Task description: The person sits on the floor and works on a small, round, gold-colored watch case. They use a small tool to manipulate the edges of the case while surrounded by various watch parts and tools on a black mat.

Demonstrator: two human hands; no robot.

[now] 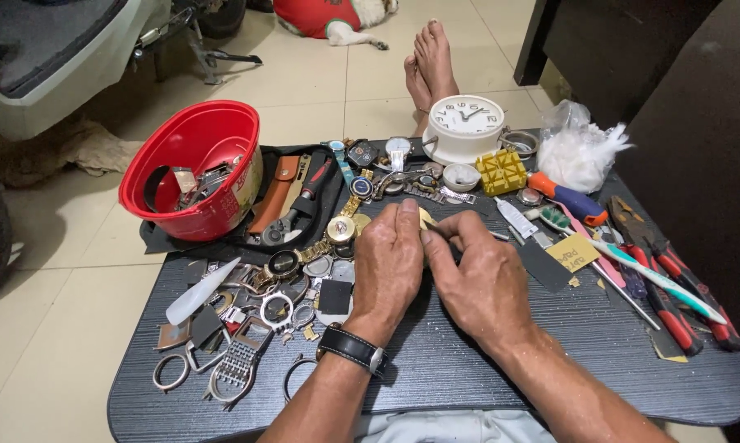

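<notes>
While both hands meet at table centre, a small yellowish round part (425, 220) sits pinched between left hand (386, 267) and right hand (476, 279) fingers. Watch parts (263, 308) lie left, red bowl (196, 168) far left, white clock (466, 127) far, pliers (673, 283) right.

Table top (468, 373): dark, matt, fine ridged grain. Red bowl (193, 168), far left: glossy plastic. White clock (466, 127), far: smooth plastic. Watch cases (275, 308), near left: shiny metal. Wrist strap (349, 346): black leather, slight sheen. Bag (579, 148), far right: clear crinkled plastic.
</notes>
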